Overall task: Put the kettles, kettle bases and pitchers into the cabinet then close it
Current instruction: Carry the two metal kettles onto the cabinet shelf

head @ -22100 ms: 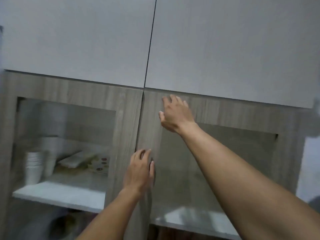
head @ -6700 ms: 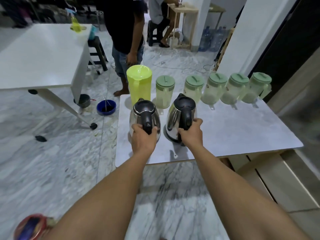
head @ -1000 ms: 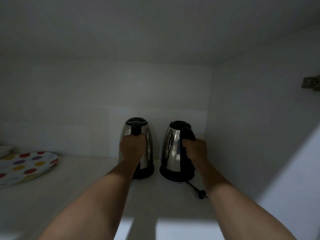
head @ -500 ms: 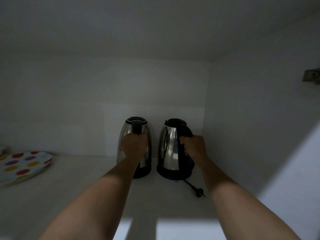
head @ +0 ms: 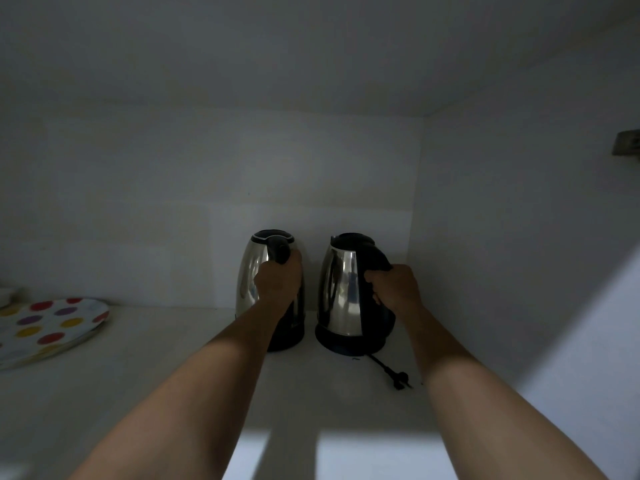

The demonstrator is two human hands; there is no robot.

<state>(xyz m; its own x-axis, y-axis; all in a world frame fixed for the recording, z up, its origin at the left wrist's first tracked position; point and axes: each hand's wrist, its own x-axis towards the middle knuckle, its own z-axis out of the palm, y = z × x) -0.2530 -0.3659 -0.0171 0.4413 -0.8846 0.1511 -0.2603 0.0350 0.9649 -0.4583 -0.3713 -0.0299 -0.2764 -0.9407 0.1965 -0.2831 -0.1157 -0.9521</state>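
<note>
Inside the cabinet, 2 kettles stand far right on the shelf, now turned slightly rightward since 0.5 s ago. Left hand clasps the left kettle's handle; right hand clasps the right kettle's. Plug lies near.

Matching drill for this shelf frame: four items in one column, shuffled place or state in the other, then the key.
Items
1. left kettle
2. right kettle
3. plug
4. dotted plate

Place or state
A. lies loose on the shelf, in front of the right kettle's base
B. handle gripped by the left hand
C. far left of the shelf, untouched
D. nearest the right side wall, handle gripped by the right hand

Pairs: 1-B, 2-D, 3-A, 4-C
</note>
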